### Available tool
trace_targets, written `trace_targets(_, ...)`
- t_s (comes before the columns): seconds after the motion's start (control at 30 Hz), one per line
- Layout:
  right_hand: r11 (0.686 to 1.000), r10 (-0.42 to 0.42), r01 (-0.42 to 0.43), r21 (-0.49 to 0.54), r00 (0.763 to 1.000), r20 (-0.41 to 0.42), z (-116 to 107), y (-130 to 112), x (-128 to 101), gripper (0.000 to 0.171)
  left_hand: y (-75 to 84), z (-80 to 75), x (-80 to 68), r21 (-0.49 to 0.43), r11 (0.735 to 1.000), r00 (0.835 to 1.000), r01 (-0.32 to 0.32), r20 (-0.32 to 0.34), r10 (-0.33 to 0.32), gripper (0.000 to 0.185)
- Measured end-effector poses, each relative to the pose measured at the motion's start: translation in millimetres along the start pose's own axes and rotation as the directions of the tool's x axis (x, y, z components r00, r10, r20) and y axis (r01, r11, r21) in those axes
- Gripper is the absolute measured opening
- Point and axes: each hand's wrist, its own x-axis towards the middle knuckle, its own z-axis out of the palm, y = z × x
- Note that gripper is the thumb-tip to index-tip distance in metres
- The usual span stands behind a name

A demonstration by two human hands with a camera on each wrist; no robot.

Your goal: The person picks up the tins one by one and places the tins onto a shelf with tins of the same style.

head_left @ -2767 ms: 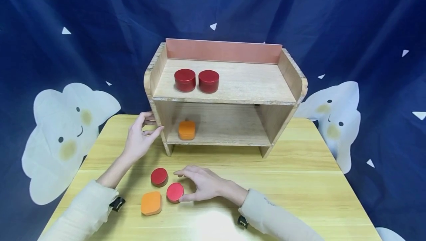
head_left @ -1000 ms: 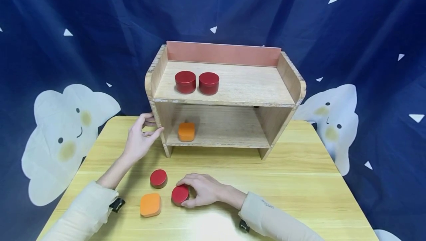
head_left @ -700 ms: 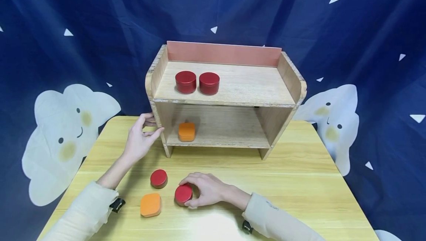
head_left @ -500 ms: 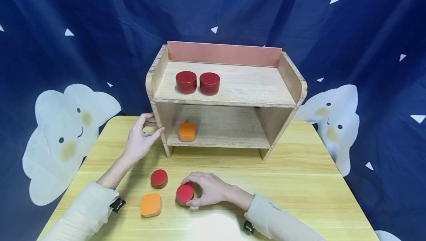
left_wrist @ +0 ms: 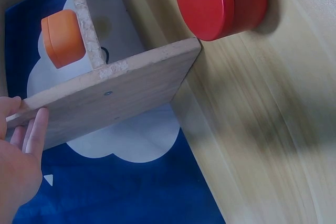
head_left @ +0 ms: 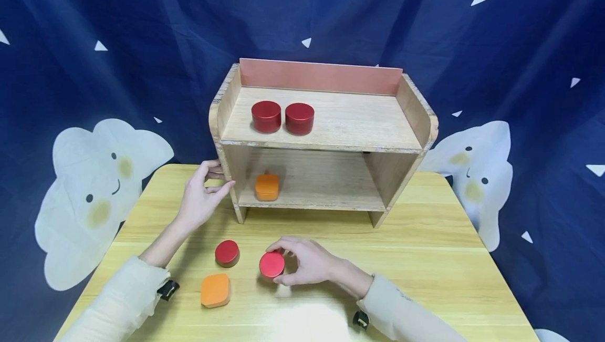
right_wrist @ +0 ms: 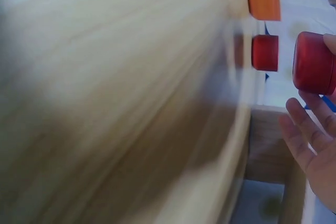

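Yellow wooden table, blue cloud-print backdrop behind. Nearest: one orange square tin on the table. Right hand pinches one red round tin, fingers curled round it, lifted just above the table; second red tin sits left of it. Left hand grips the wooden shelf unit by its left side panel. Lower shelf: one orange tin. Top shelf: two dark red tins, side by side.

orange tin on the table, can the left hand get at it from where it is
Probably yes. The left hand grips the shelf's side panel, and the orange tin lies on bare table just behind it, nothing between.
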Motion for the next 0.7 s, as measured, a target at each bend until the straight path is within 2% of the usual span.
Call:
trace_targets(0.17,0.998,0.024,-0.023,0.054,1.0,-0.011,-10,-5,-2,0.059,0.2,0.3,0.1,0.007,1.0,1.0,-0.001,0.003,0.001,0.045)
trace_targets(0.33,0.999,0.027,-0.025,0.031,0.997,-0.068,-21,-8,-4,0.059,0.8,0.4,-0.1,0.005,1.0,1.0,-0.001,0.003,0.001,0.045)
trace_targets(0.7,0.998,-0.057,0.062,0.018,0.977,-0.207,-44,-7,-7,0.057,0.0,0.0,-0.2,0.009,1.0,1.0,-0.007,0.004,0.007,0.045)
